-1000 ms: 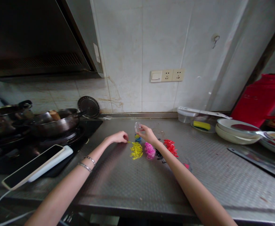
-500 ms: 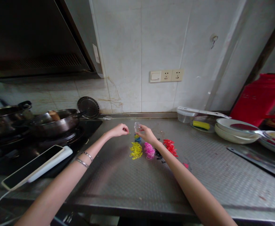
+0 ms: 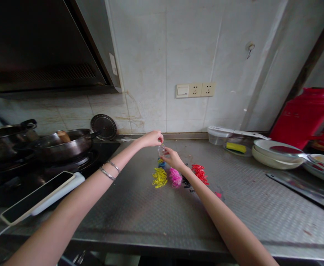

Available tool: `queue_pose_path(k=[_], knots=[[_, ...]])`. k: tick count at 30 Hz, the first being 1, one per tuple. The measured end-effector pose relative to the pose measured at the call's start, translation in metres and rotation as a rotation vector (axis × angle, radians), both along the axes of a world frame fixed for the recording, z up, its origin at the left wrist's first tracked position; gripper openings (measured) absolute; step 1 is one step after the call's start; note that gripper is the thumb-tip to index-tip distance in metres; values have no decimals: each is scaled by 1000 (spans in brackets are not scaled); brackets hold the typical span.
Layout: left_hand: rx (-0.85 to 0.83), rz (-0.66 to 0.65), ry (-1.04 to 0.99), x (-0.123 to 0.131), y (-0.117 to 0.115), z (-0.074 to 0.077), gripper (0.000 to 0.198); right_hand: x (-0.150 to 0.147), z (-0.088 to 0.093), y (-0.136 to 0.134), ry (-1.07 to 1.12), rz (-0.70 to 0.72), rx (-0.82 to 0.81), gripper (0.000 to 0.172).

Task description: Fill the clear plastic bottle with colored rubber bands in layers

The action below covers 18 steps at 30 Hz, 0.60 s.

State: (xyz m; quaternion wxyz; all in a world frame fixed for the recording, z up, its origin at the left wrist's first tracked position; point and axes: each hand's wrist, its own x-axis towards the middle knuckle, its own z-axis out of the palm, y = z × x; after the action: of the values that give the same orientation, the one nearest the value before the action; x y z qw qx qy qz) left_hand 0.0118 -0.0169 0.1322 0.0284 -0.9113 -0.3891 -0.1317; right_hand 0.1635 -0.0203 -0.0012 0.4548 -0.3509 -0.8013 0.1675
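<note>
My right hand (image 3: 173, 159) is closed round a small clear plastic jar (image 3: 161, 150), which stands upright on the metal counter. Blue and yellow bits show in its lower part. Directly over the jar's mouth, my left hand (image 3: 153, 139) has its fingertips pinched together; whatever they hold is hidden. In front of the jar lies a pile of small yellow rubber bands (image 3: 159, 178). Beside it, to the right, are a pink pile (image 3: 175, 178), a black pile (image 3: 186, 181) partly behind my right forearm, and a red pile (image 3: 200, 174).
On the left, a gas stove carries a steel pan (image 3: 64, 147), with a phone (image 3: 38, 197) on a white block nearer me. To the right stand a plastic tub (image 3: 216, 137), a yellow sponge (image 3: 236, 147), stacked bowls (image 3: 273, 160), a knife (image 3: 303, 190) and a red thermos (image 3: 303, 116).
My left hand has moved right and slightly away from me, from beside the jar to above its mouth, still pinched. My right hand and the jar have stayed in place.
</note>
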Motion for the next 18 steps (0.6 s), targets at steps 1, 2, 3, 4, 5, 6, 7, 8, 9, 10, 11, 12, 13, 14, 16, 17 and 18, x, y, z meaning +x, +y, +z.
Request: queue_pose_path(k=[1,2,3,4,5,6,7,8,9,10,11,12,13,14,16,17,18], knots=[[-22,-7,-8,1,1,0,15,0,0,0,2,4,5,41],[-51,-16,-27,2,1,0,16,0,0,0,2,6,8,41],[-83,-24,-62,1,1,1,16,0,-1,1,1,7,9,41],[-115,-25,-115,0,1,1,17,0,-1,2,0,5,8,42],[-141,-15,-185,-2,1,1,18,0,-1,2,-2,3,5,42],[-160,5,-269,-5,1,-1,21,0,-2,3,-4,0,0,43],[-175,34,-355,-9,1,-5,24,0,-2,4,-3,-4,-4,43],[-189,68,-437,-13,1,-11,27,0,-3,5,-1,-6,-8,44],[-209,97,-503,-16,1,-19,31,0,-3,5,3,-6,-10,44],[-235,120,-548,-20,1,-29,34,0,-3,5,6,-2,-12,44],[-273,138,-571,-23,0,-40,36,-1,-2,5,9,3,-14,44],[-327,157,-586,-25,-2,-52,38,-1,-2,4,11,7,-16,44],[-390,161,-603,-26,-3,-63,40,-1,-1,4,12,11,-21,44],[-449,139,-618,-26,-5,-74,43,-1,-1,3,14,13,-27,44],[-538,67,-644,-23,-10,-93,49,-1,1,2,23,7,-41,44],[-571,37,-661,-20,-12,-100,52,-1,1,1,30,3,-49,44],[-596,17,-682,-17,-13,-106,54,-1,2,1,36,2,-56,45]])
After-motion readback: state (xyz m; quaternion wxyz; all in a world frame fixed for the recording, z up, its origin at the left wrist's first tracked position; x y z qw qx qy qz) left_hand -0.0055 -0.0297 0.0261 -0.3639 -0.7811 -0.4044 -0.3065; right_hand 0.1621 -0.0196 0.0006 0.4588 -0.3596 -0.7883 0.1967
